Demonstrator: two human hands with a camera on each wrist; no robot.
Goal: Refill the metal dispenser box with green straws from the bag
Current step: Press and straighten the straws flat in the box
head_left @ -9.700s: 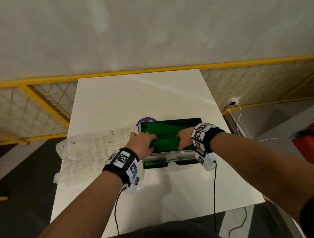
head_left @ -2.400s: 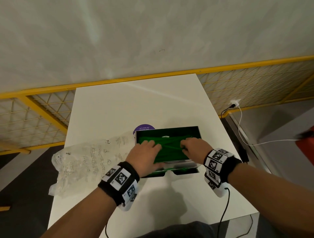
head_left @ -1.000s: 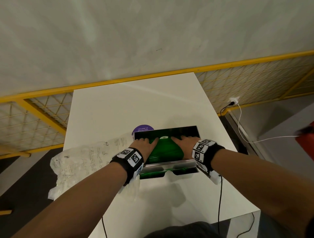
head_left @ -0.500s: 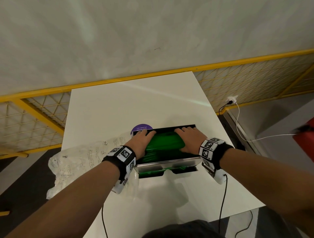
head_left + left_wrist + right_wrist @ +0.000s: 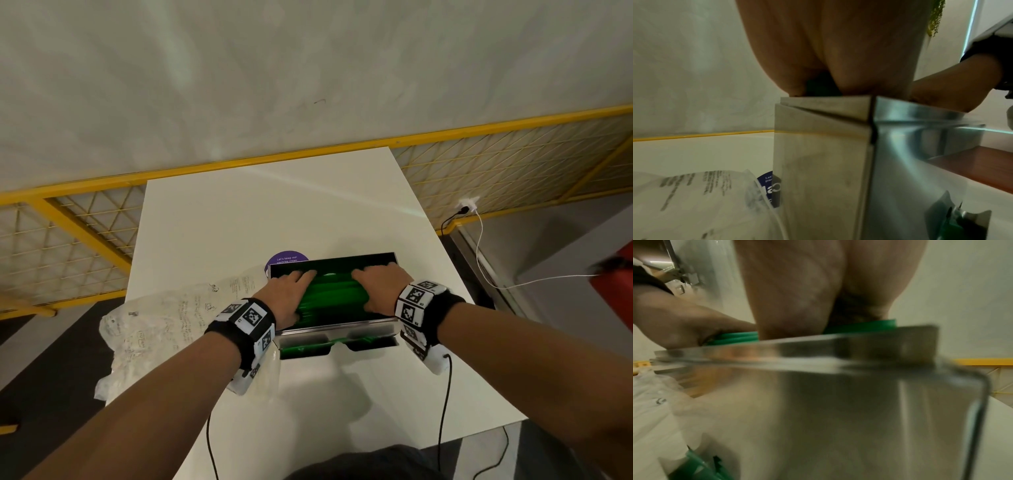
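Note:
The metal dispenser box (image 5: 337, 327) stands open-topped on the white table (image 5: 274, 212), filled with green straws (image 5: 330, 294). My left hand (image 5: 291, 291) lies flat on the left part of the straws, fingers straight and pointing away. My right hand (image 5: 378, 286) presses flat on the right part the same way. Green straws (image 5: 318, 346) also show in the front slot. In the wrist views each palm, left (image 5: 838, 48) and right (image 5: 818, 288), sits on top of the box (image 5: 826, 154) (image 5: 818, 402); straw ends (image 5: 861, 326) stick out under the right palm. The clear plastic bag (image 5: 161, 318) lies crumpled left of the box.
A purple round sticker (image 5: 286, 260) sits on the table just behind the box's left corner. A yellow mesh railing (image 5: 68, 233) runs behind and beside the table. A white cable and plug (image 5: 469, 207) hang at the right. Wrist-camera wires (image 5: 443, 404) trail over the table's near edge.
Both hands have stayed flat on the straws in the box, shifting slightly apart and nearer. Earlier their fingers were curled over the straws, spreading them.

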